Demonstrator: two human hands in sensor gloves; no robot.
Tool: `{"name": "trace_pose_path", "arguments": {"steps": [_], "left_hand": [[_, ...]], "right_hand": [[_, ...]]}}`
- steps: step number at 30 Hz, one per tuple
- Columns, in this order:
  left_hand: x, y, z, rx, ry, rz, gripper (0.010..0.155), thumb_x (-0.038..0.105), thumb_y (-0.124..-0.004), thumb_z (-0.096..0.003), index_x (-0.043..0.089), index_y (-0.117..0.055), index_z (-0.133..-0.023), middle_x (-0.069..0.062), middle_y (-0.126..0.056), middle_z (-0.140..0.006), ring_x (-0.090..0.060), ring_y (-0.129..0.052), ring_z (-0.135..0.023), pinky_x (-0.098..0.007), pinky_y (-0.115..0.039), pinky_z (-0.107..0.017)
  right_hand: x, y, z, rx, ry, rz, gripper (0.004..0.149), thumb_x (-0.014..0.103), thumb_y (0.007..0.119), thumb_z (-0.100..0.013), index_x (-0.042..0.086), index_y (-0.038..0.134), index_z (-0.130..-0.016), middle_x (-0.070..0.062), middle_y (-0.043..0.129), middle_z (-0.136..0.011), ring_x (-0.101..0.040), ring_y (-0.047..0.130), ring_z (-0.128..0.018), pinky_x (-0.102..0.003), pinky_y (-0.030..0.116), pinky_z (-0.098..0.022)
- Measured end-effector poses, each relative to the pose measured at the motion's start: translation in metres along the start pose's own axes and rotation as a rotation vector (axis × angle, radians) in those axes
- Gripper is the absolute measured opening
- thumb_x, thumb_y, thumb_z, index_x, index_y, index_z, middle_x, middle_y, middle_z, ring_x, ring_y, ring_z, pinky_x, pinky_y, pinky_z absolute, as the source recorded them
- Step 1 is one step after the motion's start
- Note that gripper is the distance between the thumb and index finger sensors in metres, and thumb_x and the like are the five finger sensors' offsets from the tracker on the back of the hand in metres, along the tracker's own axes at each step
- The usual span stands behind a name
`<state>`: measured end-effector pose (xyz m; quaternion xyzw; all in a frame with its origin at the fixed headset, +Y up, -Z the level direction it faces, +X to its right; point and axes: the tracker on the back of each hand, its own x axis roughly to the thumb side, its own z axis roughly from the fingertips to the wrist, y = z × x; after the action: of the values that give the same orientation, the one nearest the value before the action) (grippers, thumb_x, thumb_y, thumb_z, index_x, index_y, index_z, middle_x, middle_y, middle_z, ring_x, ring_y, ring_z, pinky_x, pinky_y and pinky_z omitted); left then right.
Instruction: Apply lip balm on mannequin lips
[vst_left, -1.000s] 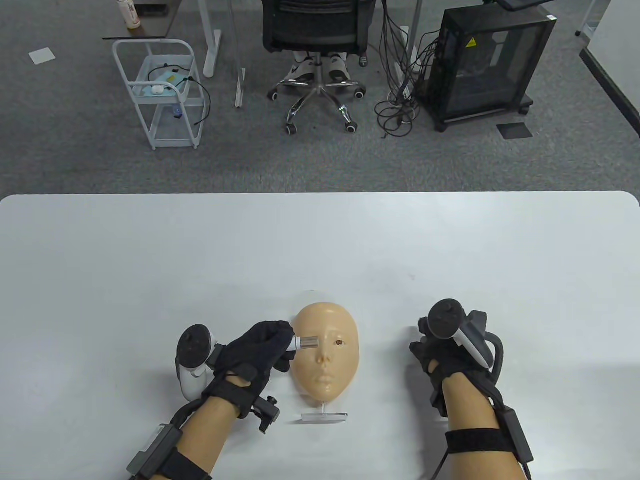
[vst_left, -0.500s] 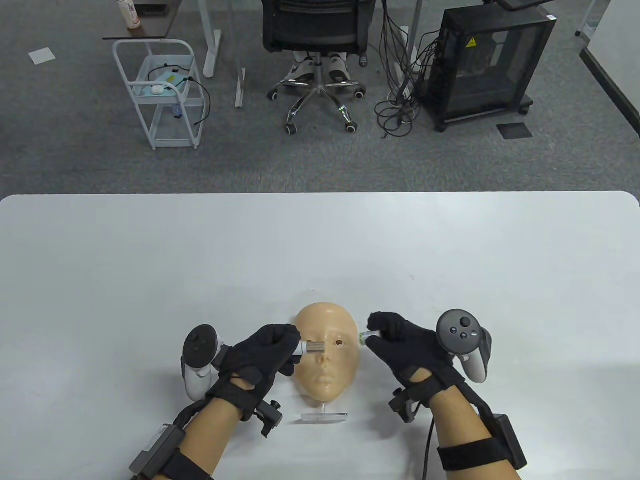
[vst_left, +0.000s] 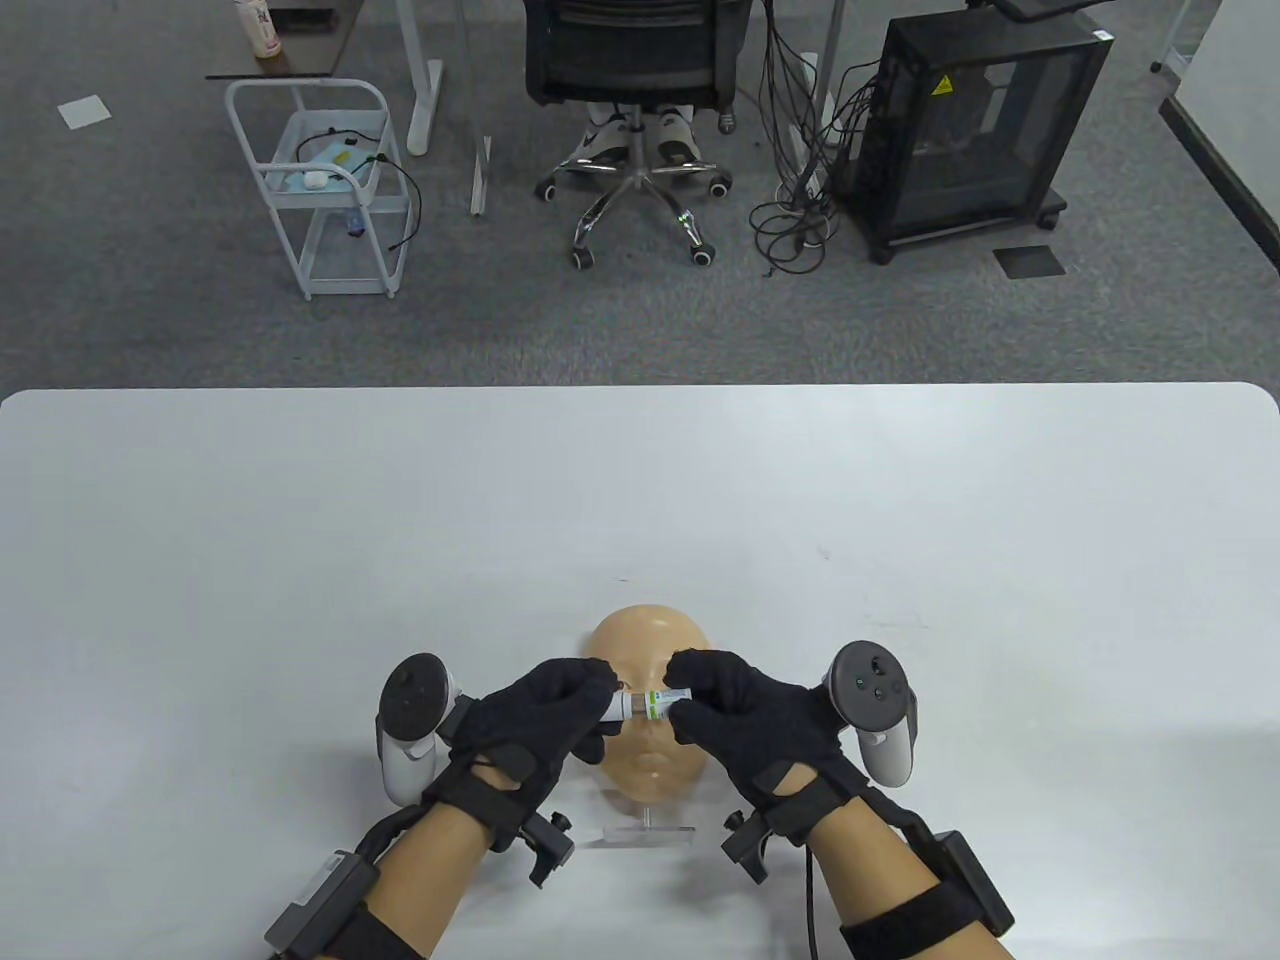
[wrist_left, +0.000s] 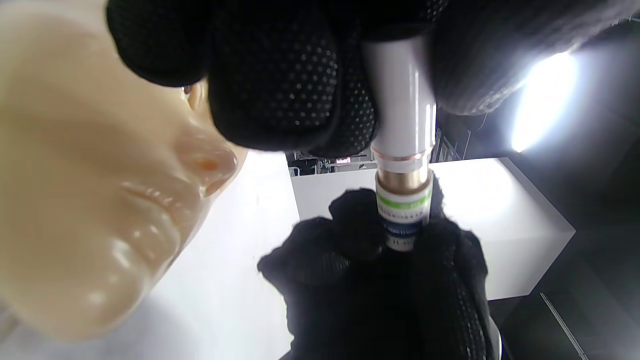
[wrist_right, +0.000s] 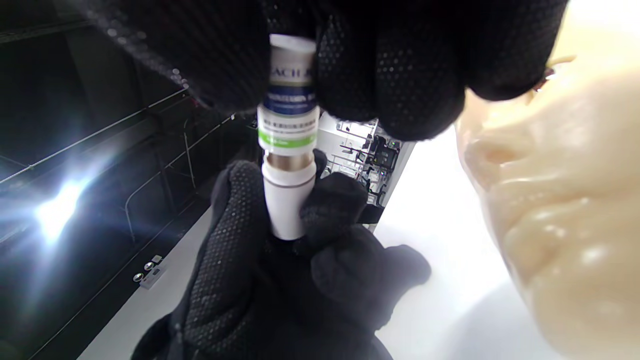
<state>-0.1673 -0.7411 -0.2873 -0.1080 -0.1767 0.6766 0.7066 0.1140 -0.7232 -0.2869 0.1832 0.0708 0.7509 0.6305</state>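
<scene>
The lip balm (vst_left: 640, 706) lies level in front of the mannequin face (vst_left: 640, 636), at eye height. My left hand (vst_left: 598, 703) grips its white body (wrist_left: 402, 110). My right hand (vst_left: 682, 700) pinches the labelled cap with a green band (wrist_right: 289, 100), which sits over the body's end. A brass ring (wrist_left: 403, 175) shows between the two parts. The mannequin's lips (wrist_left: 145, 200) are bare and apart from the balm. The chin (vst_left: 650, 772) shows below my hands. My hands hide the eyes and nose in the table view.
The face stands on a clear plastic base (vst_left: 648, 832) near the front edge of the white table (vst_left: 640, 480). An office chair (vst_left: 630, 60), a white cart (vst_left: 330, 190) and a black cabinet (vst_left: 980, 130) stand on the floor beyond the table.
My right hand came in from the right with the cap and brought it onto the end of the balm. My left hand shifted a little right, across the face.
</scene>
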Motion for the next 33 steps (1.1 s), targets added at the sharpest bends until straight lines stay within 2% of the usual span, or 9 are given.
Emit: {"name": "trace_pose_path", "arguments": {"steps": [5,7,11,17,20,23,25,30,33], "left_hand": [[0.001,-0.006,-0.001,-0.042,0.019,-0.026,0.052,0.049,-0.093,-0.0526,0.015,-0.082,-0.091,-0.012,-0.105,-0.071,-0.018,-0.105,-0.03,-0.052,-0.087,-0.046],[0.001,-0.005,-0.001,-0.005,0.003,-0.04,0.053,0.05,-0.093,-0.0517,0.014,-0.085,-0.089,-0.012,-0.107,-0.068,-0.016,-0.107,-0.027,-0.05,-0.089,-0.043],[-0.001,-0.005,-0.001,-0.012,0.017,-0.023,0.052,0.051,-0.092,-0.0524,0.014,-0.085,-0.089,-0.011,-0.108,-0.068,-0.017,-0.107,-0.027,-0.051,-0.088,-0.044],[0.003,-0.006,-0.001,-0.042,-0.028,-0.068,0.053,0.051,-0.092,-0.0556,0.014,-0.081,-0.092,-0.011,-0.102,-0.076,-0.028,-0.105,-0.044,-0.057,-0.079,-0.052],[0.012,-0.002,0.0,-0.024,-0.093,-0.194,0.054,0.052,-0.09,-0.0564,0.015,-0.079,-0.094,-0.012,-0.098,-0.082,-0.035,-0.102,-0.057,-0.062,-0.074,-0.056],[0.023,0.006,0.003,0.018,-0.173,-0.428,0.059,0.057,-0.087,-0.0566,0.015,-0.077,-0.097,-0.016,-0.089,-0.093,-0.041,-0.093,-0.072,-0.067,-0.065,-0.061],[0.03,0.013,0.005,0.052,-0.221,-0.608,0.063,0.06,-0.089,-0.0552,0.017,-0.075,-0.098,-0.018,-0.081,-0.1,-0.045,-0.086,-0.081,-0.069,-0.059,-0.063],[0.029,0.029,0.006,0.086,-0.112,-0.997,0.076,0.068,-0.087,-0.0535,0.02,-0.062,-0.108,-0.021,-0.058,-0.114,-0.055,-0.058,-0.102,-0.077,-0.041,-0.067],[0.022,0.041,0.006,0.15,-0.071,-1.029,0.08,0.071,-0.085,-0.0537,0.021,-0.058,-0.11,-0.021,-0.049,-0.117,-0.058,-0.044,-0.107,-0.079,-0.03,-0.066]], "right_hand": [[0.0,0.008,0.001,-0.016,-0.02,0.015,0.054,0.041,0.095,-0.048,0.019,0.076,-0.093,-0.008,0.097,-0.077,-0.032,0.101,-0.061,-0.049,0.086,-0.051],[0.001,0.01,0.0,-0.02,-0.023,0.019,0.053,0.04,0.094,-0.048,0.019,0.075,-0.093,-0.008,0.096,-0.078,-0.032,0.101,-0.061,-0.049,0.086,-0.051],[-0.001,0.012,0.0,-0.028,-0.01,0.009,0.053,0.041,0.094,-0.048,0.019,0.076,-0.093,-0.008,0.097,-0.077,-0.032,0.101,-0.061,-0.049,0.086,-0.051],[0.005,0.012,0.002,-0.051,-0.037,0.039,0.052,0.042,0.093,-0.049,0.021,0.076,-0.093,-0.008,0.093,-0.077,-0.033,0.095,-0.062,-0.053,0.079,-0.053],[0.013,0.002,0.005,-0.096,-0.065,0.067,0.05,0.043,0.092,-0.05,0.021,0.077,-0.092,-0.009,0.094,-0.073,-0.032,0.094,-0.059,-0.054,0.077,-0.053],[0.025,-0.018,0.01,-0.206,-0.038,0.299,0.049,0.044,0.092,-0.05,0.019,0.081,-0.091,-0.011,0.095,-0.068,-0.032,0.094,-0.054,-0.056,0.076,-0.053],[0.031,-0.031,0.014,-0.283,0.024,0.659,0.048,0.046,0.092,-0.05,0.022,0.082,-0.09,-0.009,0.096,-0.066,-0.029,0.094,-0.052,-0.055,0.077,-0.053],[0.029,-0.042,0.01,-0.325,0.14,0.984,0.047,0.046,0.095,-0.049,0.021,0.085,-0.088,-0.01,0.097,-0.061,-0.03,0.093,-0.048,-0.057,0.076,-0.053],[0.022,-0.048,0.005,-0.304,0.217,1.038,0.047,0.045,0.096,-0.048,0.022,0.086,-0.087,-0.01,0.097,-0.06,-0.03,0.093,-0.047,-0.057,0.076,-0.053]]}}
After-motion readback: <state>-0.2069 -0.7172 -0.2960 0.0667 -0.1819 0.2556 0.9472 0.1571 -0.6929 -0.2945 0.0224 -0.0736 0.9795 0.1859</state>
